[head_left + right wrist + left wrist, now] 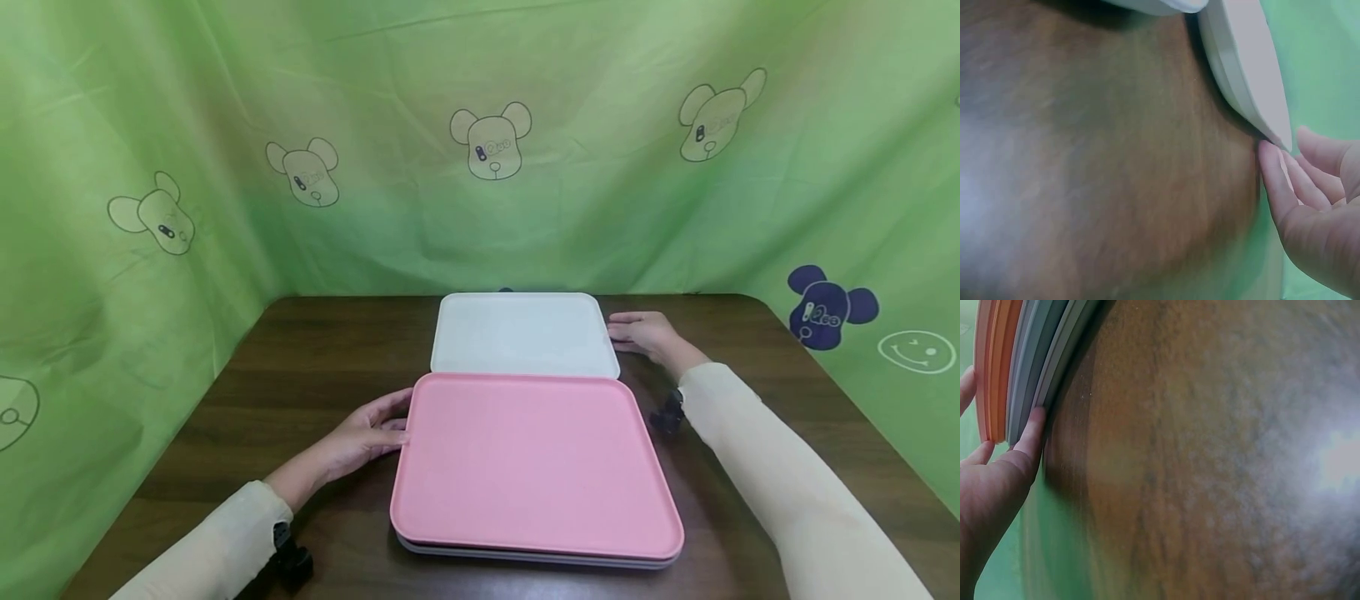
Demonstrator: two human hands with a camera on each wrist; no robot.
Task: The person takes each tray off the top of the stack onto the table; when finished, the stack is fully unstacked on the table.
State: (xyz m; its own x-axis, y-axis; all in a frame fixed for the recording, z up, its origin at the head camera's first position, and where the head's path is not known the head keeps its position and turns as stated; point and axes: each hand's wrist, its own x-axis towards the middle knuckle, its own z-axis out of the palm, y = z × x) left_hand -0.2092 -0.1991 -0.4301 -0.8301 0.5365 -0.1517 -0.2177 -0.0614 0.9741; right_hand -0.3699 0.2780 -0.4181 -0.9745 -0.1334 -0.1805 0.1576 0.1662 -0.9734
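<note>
Head; pink tray (536,462) against left hand (358,440)

Beside the left hand (358,439), we noticed a pink tray (528,467), which looked like plastic with a smooth and rather matt face. The edges of the stacked trays (1027,375), close to this same hand, seemed also of smooth plastic, with ridged sides. Near the right hand (647,335), the white tray (521,335) looked like smooth plastic, equally matt. The tabletop (337,358) around both hands had the look of grained wood, with a glossy shine. Behind the hands, we saw a green curtain (390,225) of wrinkled cloth. The sleeves (761,467) above both hands appeared of matt cloth.
</note>
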